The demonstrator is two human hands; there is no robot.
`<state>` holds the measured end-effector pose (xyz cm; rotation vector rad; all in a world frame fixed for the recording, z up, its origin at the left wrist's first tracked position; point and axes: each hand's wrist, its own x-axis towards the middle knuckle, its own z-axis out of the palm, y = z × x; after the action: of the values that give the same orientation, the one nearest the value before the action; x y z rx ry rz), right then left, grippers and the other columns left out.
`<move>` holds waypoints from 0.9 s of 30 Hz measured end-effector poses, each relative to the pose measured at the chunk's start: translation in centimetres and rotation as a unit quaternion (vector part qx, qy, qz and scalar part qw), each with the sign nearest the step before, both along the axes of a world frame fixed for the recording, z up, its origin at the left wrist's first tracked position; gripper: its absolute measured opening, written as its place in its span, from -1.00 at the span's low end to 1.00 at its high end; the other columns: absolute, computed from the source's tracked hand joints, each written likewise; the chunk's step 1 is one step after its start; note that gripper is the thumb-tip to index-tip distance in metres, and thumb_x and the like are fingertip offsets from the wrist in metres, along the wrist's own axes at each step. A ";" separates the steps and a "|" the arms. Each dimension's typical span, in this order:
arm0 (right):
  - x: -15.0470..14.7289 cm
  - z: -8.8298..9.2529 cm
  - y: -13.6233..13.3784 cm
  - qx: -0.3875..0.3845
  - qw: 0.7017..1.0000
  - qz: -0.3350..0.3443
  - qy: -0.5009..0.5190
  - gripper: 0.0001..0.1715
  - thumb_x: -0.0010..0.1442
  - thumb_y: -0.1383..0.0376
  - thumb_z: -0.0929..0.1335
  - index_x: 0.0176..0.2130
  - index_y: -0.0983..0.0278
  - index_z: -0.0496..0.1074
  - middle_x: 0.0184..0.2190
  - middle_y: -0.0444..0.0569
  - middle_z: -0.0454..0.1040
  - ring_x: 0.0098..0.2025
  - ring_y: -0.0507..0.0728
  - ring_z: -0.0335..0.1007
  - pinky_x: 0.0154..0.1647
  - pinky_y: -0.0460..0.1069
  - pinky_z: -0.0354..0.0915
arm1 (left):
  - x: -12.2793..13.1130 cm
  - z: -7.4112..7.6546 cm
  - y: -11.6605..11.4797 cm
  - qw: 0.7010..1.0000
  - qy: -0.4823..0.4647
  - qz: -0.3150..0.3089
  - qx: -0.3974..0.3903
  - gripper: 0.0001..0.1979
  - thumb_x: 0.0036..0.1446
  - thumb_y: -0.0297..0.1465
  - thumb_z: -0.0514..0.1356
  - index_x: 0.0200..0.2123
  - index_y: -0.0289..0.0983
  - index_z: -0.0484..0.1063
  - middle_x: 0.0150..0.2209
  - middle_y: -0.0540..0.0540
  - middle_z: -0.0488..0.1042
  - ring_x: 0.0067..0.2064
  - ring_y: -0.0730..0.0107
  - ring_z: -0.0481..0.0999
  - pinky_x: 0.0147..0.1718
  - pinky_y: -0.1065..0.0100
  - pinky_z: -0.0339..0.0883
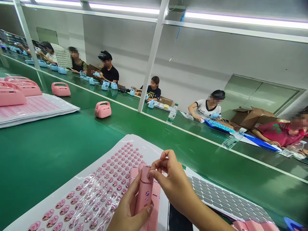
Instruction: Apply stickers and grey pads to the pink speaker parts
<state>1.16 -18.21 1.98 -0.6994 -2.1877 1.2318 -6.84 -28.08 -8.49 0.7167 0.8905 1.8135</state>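
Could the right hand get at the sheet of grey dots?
Probably yes: the right hand sits just beside the sheet of grey dots, nothing between them, though it is touching the pink device.

Far ahead of the fingers (168,168) and to their right, a co-worker's dark T-shirt (154,93) shows large pale letters that seem to read "ONS", though the first letters are hard to make out. Farther right of the fingers, a white T-shirt (204,109) has a short dark print that may read "ZHAP", too small to be sure. Straight ahead, a water bottle (172,114) has a green label with wording too small to read. Just left of the fingers, the pink stickers (103,189) show tiny pictures but no legible words, and the pink device (146,189) between the fingers shows only round marks.
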 end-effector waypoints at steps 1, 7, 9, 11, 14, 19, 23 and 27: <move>0.0 -0.1 0.0 0.007 1.000 -0.002 -0.003 -0.65 0.03 0.49 0.29 -0.30 0.16 0.02 -0.46 -0.23 0.39 -0.41 0.04 0.28 -0.36 -0.04 0.21 | 0.0 0.1 0.0 1.000 -0.001 0.000 0.003 -0.27 0.00 -0.30 0.27 0.21 -0.09 0.04 0.27 -0.08 0.03 0.27 0.19 -0.02 0.22 0.21 -0.06; 0.1 -0.3 0.1 0.037 0.999 0.000 -0.025 -0.67 0.03 0.49 0.28 -0.33 0.16 0.03 -0.46 -0.22 0.38 -0.43 0.04 0.26 -0.39 -0.04 0.20 | 0.1 0.4 0.0 1.000 -0.025 -0.016 0.007 -0.26 -0.02 -0.34 0.28 0.22 -0.08 0.05 0.22 -0.08 0.16 0.21 0.21 0.14 0.10 0.34 0.16; 0.2 -0.2 0.1 0.044 0.999 0.001 -0.029 -0.67 0.02 0.50 0.27 -0.33 0.16 0.04 -0.46 -0.22 0.38 -0.43 0.05 0.26 -0.40 -0.04 0.19 | 0.1 0.3 0.0 1.000 -0.026 -0.013 0.007 -0.26 -0.02 -0.34 0.29 0.21 -0.08 0.06 0.23 -0.07 0.13 0.23 0.23 0.10 0.11 0.35 0.13; 0.2 -0.1 0.0 0.051 0.998 -0.004 -0.033 -0.66 0.02 0.51 0.28 -0.33 0.17 0.04 -0.46 -0.21 0.39 -0.43 0.05 0.26 -0.41 -0.04 0.18 | 0.1 0.0 0.0 1.000 -0.028 -0.011 0.004 -0.27 -0.03 -0.33 0.29 0.20 -0.07 0.09 0.23 -0.06 0.13 0.24 0.22 0.07 0.14 0.33 0.08; 0.1 0.1 -0.1 0.058 0.997 -0.014 -0.046 -0.65 0.01 0.51 0.28 -0.33 0.16 0.04 -0.47 -0.22 0.39 -0.43 0.05 0.25 -0.43 -0.05 0.17 | 0.2 -0.3 0.0 0.999 -0.036 -0.004 -0.001 -0.28 -0.06 -0.31 0.31 0.18 -0.06 0.12 0.22 -0.07 0.17 0.24 0.14 0.08 0.16 0.24 0.07; 0.2 -0.1 -0.2 0.076 0.995 -0.026 -0.057 -0.64 0.00 0.51 0.28 -0.33 0.15 0.03 -0.47 -0.24 0.38 -0.43 0.05 0.24 -0.45 -0.06 0.15 | 0.2 -0.1 0.0 0.999 -0.049 -0.014 -0.004 -0.28 -0.06 -0.32 0.32 0.18 -0.05 0.13 0.22 -0.11 0.16 0.22 0.12 0.12 0.13 0.23 0.12; 0.3 -0.5 -0.3 0.083 0.994 -0.040 -0.052 -0.67 0.01 0.48 0.29 -0.34 0.16 0.05 -0.45 -0.22 0.36 -0.42 0.06 0.26 -0.47 -0.06 0.14 | 0.2 0.2 -0.1 0.998 -0.056 -0.018 0.005 -0.31 -0.05 -0.34 0.31 0.16 -0.04 0.16 0.21 -0.10 0.17 0.22 0.11 0.12 0.12 0.22 0.14; 0.0 -0.5 -0.1 0.077 0.995 -0.061 -0.024 -0.71 0.01 0.40 0.33 -0.35 0.17 0.11 -0.42 -0.19 0.33 -0.40 0.06 0.28 -0.41 -0.03 0.22 | 0.1 0.9 -0.3 0.996 -0.082 -0.024 0.001 -0.33 -0.08 -0.35 0.32 0.14 -0.07 0.20 0.18 -0.11 0.23 0.20 0.10 0.16 0.11 0.22 0.15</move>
<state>1.12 -18.30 1.45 -0.7943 -2.2155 0.9823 -6.75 -28.37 -7.63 0.5756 0.7564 1.8036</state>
